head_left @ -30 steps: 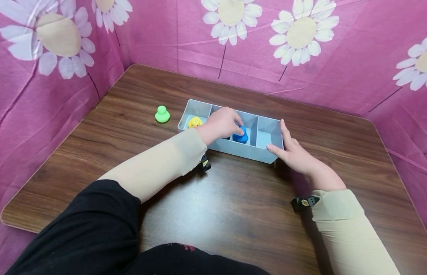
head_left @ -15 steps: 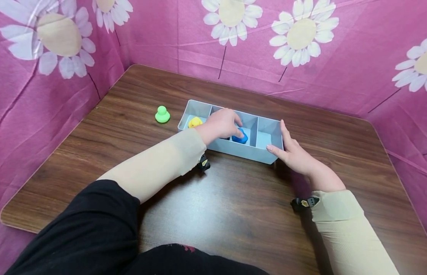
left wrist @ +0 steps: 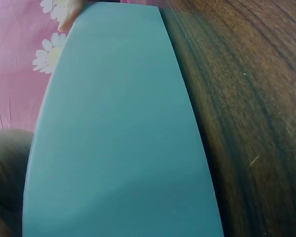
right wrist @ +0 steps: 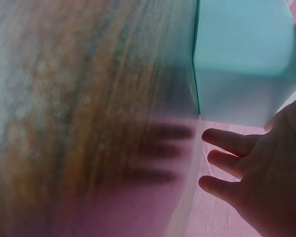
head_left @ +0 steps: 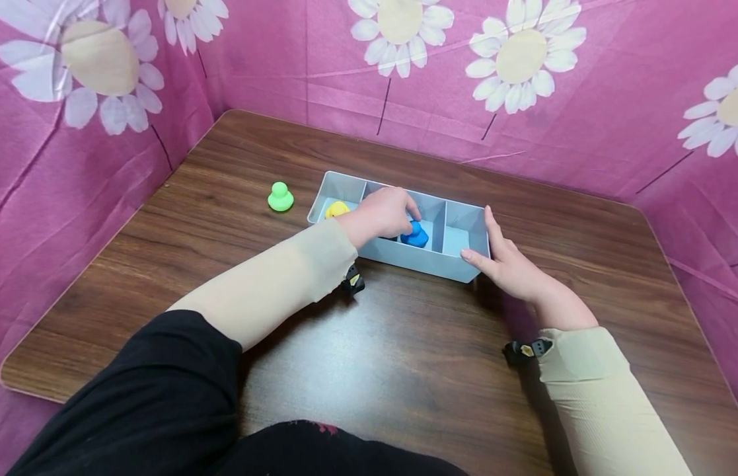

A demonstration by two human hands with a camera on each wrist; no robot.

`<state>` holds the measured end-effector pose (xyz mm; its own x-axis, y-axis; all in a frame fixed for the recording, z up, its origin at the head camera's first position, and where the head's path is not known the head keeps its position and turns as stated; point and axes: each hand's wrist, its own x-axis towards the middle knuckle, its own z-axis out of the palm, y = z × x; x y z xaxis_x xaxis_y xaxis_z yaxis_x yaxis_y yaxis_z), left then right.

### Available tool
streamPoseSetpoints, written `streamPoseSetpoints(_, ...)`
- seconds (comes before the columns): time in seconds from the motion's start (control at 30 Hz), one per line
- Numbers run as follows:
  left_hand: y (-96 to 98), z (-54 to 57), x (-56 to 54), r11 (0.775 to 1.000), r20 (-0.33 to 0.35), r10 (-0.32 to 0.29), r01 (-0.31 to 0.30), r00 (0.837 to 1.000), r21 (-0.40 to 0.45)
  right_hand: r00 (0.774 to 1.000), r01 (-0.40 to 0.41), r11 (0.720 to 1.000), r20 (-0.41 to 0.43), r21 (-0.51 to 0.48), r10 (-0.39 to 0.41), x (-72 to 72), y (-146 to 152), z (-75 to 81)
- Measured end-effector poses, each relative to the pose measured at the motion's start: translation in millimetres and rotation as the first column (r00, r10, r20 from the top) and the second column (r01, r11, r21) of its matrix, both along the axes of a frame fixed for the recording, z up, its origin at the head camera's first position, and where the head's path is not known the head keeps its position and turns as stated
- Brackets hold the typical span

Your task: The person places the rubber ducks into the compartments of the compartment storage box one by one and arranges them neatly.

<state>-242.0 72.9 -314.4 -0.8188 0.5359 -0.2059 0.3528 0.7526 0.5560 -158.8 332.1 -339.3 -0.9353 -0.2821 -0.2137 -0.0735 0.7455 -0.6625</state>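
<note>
A light blue-grey divided tray (head_left: pixel 422 259) lies on the table. My left hand (head_left: pixel 388 210) reaches into it, thumb and fingers bent about the head of a blue toy duck (head_left: pixel 415 237) in a middle compartment. A yellow toy duck (head_left: pixel 337 209) sits in the leftmost compartment, partly behind the left wrist. Most of the compartment beneath my left hand is hidden. My right hand (head_left: pixel 511 268) steadies the tray's right end, thumb at the front rim and index finger along the end. The other right fingers (right wrist: pixel 229 143) are straight and spread in the right wrist view.
Left of the tray, a green toy duck (head_left: pixel 280 198) stands on the brown wooden table (head_left: pixel 345 370). Pink cloth (head_left: pixel 321 86) printed with daisies hangs behind and beside the table. In the left wrist view the tray's outer wall (left wrist: pixel 118 123) fills most of the picture.
The blue toy duck has turned and shifted slightly left and down inside its compartment, and my left thumb has drawn back from over it. My right hand and the tray have stayed in place.
</note>
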Motion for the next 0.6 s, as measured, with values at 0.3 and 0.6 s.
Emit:
streamPoseSetpoints(0.3, 2.5, -4.5, -2.6, 0.999, -0.077, 0.027, -0.030, 0.997, -0.039, 1.000, 0.005, 1.000, 0.002, 0.000, -0.005, 1.3, -1.6, 1.5)
streamPoseSetpoints(0.6, -1.8, 3.1, 0.3, 1.000, -0.031, 0.000, 0.000, 1.000, -0.022, 1.000, 0.004, 1.000, 0.006, -0.015, -0.004, 3.5, -4.3, 4.3)
